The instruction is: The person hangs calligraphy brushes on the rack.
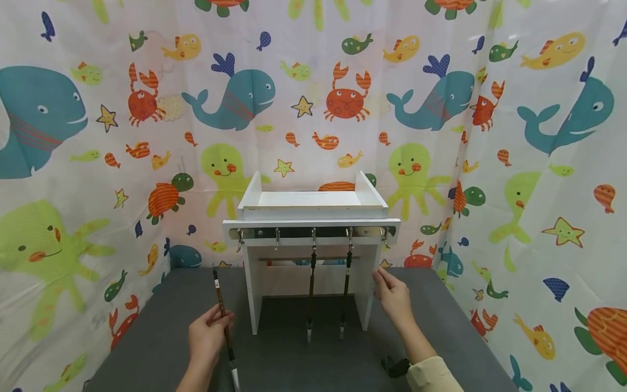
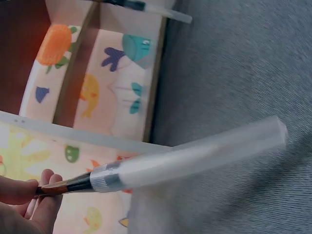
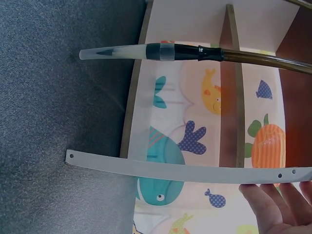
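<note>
Left hand (image 1: 208,337) pinching a calligraphy brush (image 1: 223,325) by the middle of its dark shaft, low over the grey surface (image 1: 147,337), tip end nearest and covered by a clear plastic cap (image 2: 204,156). Right hand (image 1: 392,294) relaxed, fingers straight, holding nothing, just beside the right leg of the white rack (image 1: 311,218). Two more capped brushes (image 1: 327,294) hanging from hooks under the rack's rail. Likely light and stiff along the handle, smooth enough to slip; bristles soft and fragile beneath the cap. Best held on the shaft, well clear of cap and hanging loop.
</note>
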Available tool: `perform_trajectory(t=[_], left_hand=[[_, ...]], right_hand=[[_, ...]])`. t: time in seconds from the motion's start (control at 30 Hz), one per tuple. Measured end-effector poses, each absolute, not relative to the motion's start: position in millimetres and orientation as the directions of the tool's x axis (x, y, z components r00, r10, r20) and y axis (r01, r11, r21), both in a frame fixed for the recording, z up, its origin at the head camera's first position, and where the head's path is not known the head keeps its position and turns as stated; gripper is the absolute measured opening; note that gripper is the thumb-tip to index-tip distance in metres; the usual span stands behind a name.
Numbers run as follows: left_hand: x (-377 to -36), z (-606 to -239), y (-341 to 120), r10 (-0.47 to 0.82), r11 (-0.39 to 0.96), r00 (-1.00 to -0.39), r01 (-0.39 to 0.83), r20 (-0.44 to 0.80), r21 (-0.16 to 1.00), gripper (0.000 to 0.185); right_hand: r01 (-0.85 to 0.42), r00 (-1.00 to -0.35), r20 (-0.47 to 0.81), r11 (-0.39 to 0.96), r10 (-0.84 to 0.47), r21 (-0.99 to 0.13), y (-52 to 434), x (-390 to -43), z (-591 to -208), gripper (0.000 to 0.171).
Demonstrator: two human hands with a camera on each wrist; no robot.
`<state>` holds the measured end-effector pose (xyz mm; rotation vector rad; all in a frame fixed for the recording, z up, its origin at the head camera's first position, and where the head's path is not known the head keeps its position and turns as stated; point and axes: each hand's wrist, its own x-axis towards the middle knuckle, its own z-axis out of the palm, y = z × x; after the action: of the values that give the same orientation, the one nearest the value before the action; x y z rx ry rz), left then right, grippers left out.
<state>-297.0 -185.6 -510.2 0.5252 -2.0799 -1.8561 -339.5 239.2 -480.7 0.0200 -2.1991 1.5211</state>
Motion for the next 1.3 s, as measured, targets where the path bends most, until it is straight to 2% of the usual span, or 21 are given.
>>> perform_trajectory(t=[0.23,0.6,0.77,1.03,1.3], left_hand=[[-285.6,-488.8,-182.0,-0.482,0.121,-0.876,-0.049,0.016,0.991,0.031],[-272.7,-467.1,-177.5,-0.469,0.168,-0.879,0.008,0.087,0.986,0.041],[-265.0,-460.2,-174.5,-0.470,0.206,-0.876,0.015,0.112,0.978,0.037],[-258.3,-450.4,-166.9,-0.463,0.292,-0.855,0.100,0.232,0.951,0.035],[-251.4,-445.4,-159.5,-0.449,0.328,-0.857,0.107,0.254,0.939,0.035]], right_hand=[[-0.257,-0.902,0.360,0.375,0.239,-0.891,238.1,-339.5,-481.6,0.052],[-0.266,-0.891,0.375,0.377,0.254,-0.887,238.1,-338.2,-480.8,0.050],[-0.263,-0.890,0.379,0.395,0.252,-0.880,237.4,-339.2,-481.4,0.051],[-0.268,-0.895,0.373,0.372,0.244,-0.889,237.7,-338.4,-478.7,0.051],[-0.273,-0.894,0.375,0.365,0.245,-0.890,238.5,-337.2,-479.5,0.050]])
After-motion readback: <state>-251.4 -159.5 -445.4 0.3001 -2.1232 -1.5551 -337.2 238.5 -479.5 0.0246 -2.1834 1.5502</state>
